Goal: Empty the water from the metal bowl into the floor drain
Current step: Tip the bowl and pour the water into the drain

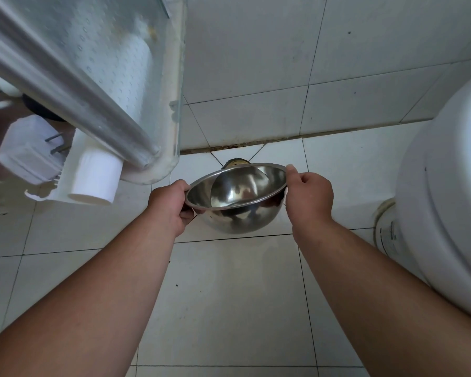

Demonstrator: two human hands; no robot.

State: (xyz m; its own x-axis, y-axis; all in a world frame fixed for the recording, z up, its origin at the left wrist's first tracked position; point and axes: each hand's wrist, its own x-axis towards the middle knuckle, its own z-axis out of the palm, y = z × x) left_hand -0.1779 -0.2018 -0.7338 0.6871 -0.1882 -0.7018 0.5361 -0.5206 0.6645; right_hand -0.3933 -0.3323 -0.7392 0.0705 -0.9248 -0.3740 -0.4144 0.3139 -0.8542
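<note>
Left hand [172,205] and right hand [307,194] are gripping the metal bowl [237,200] rim; bowl is tilting just before the floor drain [235,162].

A white toilet [443,202] stands right of the hands; a paper roll [95,175] and frosted glass door [93,58] sit left.

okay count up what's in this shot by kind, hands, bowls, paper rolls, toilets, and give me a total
Hands: 2, the left hand and the right hand, each gripping the bowl's rim
Metal bowls: 1, the metal bowl, held above the floor
White paper rolls: 1, the paper roll
Toilets: 1, the toilet, only partly in view
Total: 5
</note>
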